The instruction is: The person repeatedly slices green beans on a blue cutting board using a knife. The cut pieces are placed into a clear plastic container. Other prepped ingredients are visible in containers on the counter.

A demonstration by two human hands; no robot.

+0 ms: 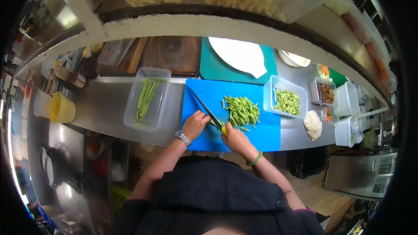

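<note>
My right hand point(237, 139) grips the yellow handle of a kitchen knife point(205, 107), whose long blade slants up and to the left over a blue cutting board point(270, 133). Beside the blade, my left hand point(196, 125) has its fingers bent on green bean pieces point(214, 124), partly hidden by the fingers and the knife. A heap of cut green beans point(243, 111) lies on the board right of the blade. On the left, a clear plastic container point(129, 117) holds long whole beans point(147, 98). To the board's right, another plastic container point(268, 99) holds cut beans point(287, 102).
A white dish point(240, 54) lies on a green board point(205, 65) behind the blue one. A crumpled cloth point(313, 125) and several food containers stand right. Left is a yellow tub point(62, 107). A shelf edge point(183, 24) crosses above the steel counter point(101, 104).
</note>
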